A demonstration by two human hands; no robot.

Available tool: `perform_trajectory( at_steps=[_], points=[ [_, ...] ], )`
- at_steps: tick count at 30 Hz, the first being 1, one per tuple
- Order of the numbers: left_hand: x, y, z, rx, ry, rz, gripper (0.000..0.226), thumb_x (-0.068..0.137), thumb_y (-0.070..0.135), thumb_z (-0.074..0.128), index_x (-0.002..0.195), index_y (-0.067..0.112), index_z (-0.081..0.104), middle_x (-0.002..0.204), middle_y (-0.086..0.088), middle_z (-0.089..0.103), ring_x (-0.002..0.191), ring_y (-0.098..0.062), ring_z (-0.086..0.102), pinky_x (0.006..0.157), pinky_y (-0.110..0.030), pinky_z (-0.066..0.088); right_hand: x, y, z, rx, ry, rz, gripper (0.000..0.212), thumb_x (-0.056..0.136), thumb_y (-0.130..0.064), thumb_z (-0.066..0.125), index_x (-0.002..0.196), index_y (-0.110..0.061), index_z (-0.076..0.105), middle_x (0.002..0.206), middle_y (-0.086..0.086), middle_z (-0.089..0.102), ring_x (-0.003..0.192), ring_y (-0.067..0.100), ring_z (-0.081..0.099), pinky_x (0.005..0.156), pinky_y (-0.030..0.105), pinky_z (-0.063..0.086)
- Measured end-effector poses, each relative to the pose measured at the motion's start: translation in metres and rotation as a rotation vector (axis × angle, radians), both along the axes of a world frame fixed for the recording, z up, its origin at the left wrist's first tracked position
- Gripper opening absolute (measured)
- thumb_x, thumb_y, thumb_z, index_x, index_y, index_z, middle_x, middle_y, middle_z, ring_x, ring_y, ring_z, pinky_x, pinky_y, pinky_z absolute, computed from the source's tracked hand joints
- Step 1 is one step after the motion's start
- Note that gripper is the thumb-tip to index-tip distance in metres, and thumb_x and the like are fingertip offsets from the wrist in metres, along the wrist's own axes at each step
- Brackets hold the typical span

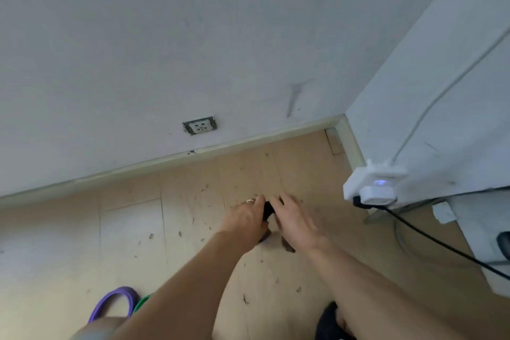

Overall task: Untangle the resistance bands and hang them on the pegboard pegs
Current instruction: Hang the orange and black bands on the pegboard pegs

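Observation:
A black resistance band (267, 211) is bunched between both hands, low over the wooden floor (171, 229). My left hand (247, 219), with a ring on one finger, grips the band from the left. My right hand (295, 222) grips it from the right, and a dark piece of band shows under its wrist. Most of the black band is hidden by the hands. A purple band (114, 302) and a green band (141, 303) lie on the floor at the lower left, partly behind my left forearm. No pegboard is in view.
A grey-white wall (193, 50) with a low socket (199, 126) rises straight ahead. At the right stands a white panel with a small white device (372, 185) and a black cable (430, 237) running down to the right. Dark scuffs mark the floor.

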State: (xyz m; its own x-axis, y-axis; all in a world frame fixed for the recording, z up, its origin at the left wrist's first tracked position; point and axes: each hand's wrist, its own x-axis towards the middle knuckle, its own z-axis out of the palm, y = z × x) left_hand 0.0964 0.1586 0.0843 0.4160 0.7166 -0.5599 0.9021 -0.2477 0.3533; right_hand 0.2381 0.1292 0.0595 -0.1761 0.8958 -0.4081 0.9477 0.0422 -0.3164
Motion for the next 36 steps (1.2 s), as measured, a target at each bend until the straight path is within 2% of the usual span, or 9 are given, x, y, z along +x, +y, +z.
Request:
perform_trajectory(
  at_steps=[2, 4, 7, 11, 15, 20, 28, 33, 36],
  points=[
    [-0.008, 0.013, 0.060, -0.009, -0.052, 0.048, 0.029, 0.102, 0.029, 0.055, 0.122, 0.009, 0.049, 0.116, -0.009, 0.062, 0.101, -0.031, 0.063, 0.073, -0.031, 0.041, -0.010, 0.005, 0.055, 0.070, 0.097, -0.021, 0.044, 0.092, -0.006, 0.059, 0.135, -0.010, 0.049, 0.122, 0.012, 0.054, 0.109, 0.033, 0.057, 0.080, 0.038, 0.049],
    [-0.017, 0.024, 0.125, -0.005, -0.100, 0.057, 0.027, 0.100, 0.030, 0.059, 0.118, 0.011, 0.053, 0.114, -0.009, 0.062, 0.099, -0.030, 0.063, 0.077, -0.033, 0.046, -0.017, 0.006, 0.114, 0.180, 0.144, -0.062, 0.041, 0.090, -0.009, 0.063, 0.129, -0.012, 0.053, 0.116, 0.011, 0.058, 0.100, 0.031, 0.061, 0.070, 0.043, 0.055],
    [-0.030, 0.035, 0.231, 0.071, -0.073, 0.024, 0.027, 0.098, 0.036, 0.059, 0.119, 0.020, 0.055, 0.110, -0.002, 0.066, 0.097, -0.027, 0.066, 0.082, -0.044, 0.055, -0.023, 0.011, 0.218, 0.296, 0.231, -0.099, 0.032, 0.090, -0.008, 0.065, 0.121, -0.010, 0.057, 0.109, 0.011, 0.060, 0.092, 0.031, 0.060, 0.064, 0.040, 0.050],
    [-0.038, 0.044, 0.364, 0.231, -0.020, -0.091, 0.024, 0.102, 0.032, 0.053, 0.122, 0.020, 0.052, 0.106, -0.004, 0.070, 0.094, -0.029, 0.067, 0.080, -0.043, 0.055, -0.026, 0.020, 0.358, 0.400, 0.282, -0.109, 0.028, 0.089, -0.011, 0.069, 0.114, -0.007, 0.058, 0.110, 0.010, 0.061, 0.093, 0.030, 0.062, 0.067, 0.036, 0.049],
    [-0.041, 0.044, 0.487, 0.267, -0.085, -0.112, 0.021, 0.103, 0.028, 0.052, 0.123, 0.020, 0.054, 0.100, -0.005, 0.068, 0.086, -0.025, 0.065, 0.073, -0.035, 0.050, -0.024, 0.023, 0.494, 0.408, 0.262, -0.173, 0.036, 0.094, -0.022, 0.064, 0.129, -0.016, 0.057, 0.109, 0.002, 0.068, 0.102, 0.023, 0.061, 0.076, 0.033, 0.048],
    [-0.046, 0.045, 0.618, 0.286, -0.181, -0.120, 0.020, 0.102, 0.026, 0.055, 0.121, 0.019, 0.057, 0.098, -0.005, 0.068, 0.088, -0.026, 0.064, 0.080, -0.040, 0.052, -0.020, 0.024, 0.622, 0.346, 0.392, -0.272, 0.015, 0.088, -0.018, 0.065, 0.100, -0.025, 0.072, 0.085, -0.013, 0.070, 0.090, 0.014, 0.054, 0.074, 0.029, 0.045],
    [-0.066, 0.061, 0.757, 0.359, -0.386, -0.175, 0.015, 0.101, 0.021, 0.057, 0.116, 0.020, 0.060, 0.089, 0.005, 0.058, 0.082, -0.014, 0.053, 0.071, -0.028, 0.038, -0.020, 0.043, 0.767, 0.314, 0.509, -0.302, 0.016, 0.082, -0.020, 0.069, 0.090, -0.033, 0.066, 0.088, -0.012, 0.066, 0.095, 0.003, 0.053, 0.079, 0.025, 0.043],
    [-0.073, 0.078, 0.812, 0.393, -0.375, -0.222, 0.017, 0.101, 0.020, 0.059, 0.117, 0.017, 0.063, 0.085, 0.005, 0.058, 0.073, -0.010, 0.049, 0.064, -0.023, 0.037, -0.011, 0.061, 0.821, 0.206, 0.616, -0.223, 0.022, 0.080, -0.023, 0.075, 0.096, -0.038, 0.073, 0.091, -0.016, 0.070, 0.064, 0.001, 0.050, 0.068, 0.023, 0.037],
    [-0.078, 0.087, 0.836, 0.394, -0.360, -0.219, 0.011, 0.101, 0.024, 0.059, 0.112, 0.024, 0.062, 0.083, 0.009, 0.061, 0.073, -0.006, 0.054, 0.066, -0.023, 0.041, -0.005, 0.076, 0.839, 0.168, 0.665, -0.153, 0.016, 0.086, -0.029, 0.076, 0.101, -0.037, 0.076, 0.088, -0.020, 0.069, 0.063, -0.004, 0.051, 0.066, 0.017, 0.032]
  ],
)
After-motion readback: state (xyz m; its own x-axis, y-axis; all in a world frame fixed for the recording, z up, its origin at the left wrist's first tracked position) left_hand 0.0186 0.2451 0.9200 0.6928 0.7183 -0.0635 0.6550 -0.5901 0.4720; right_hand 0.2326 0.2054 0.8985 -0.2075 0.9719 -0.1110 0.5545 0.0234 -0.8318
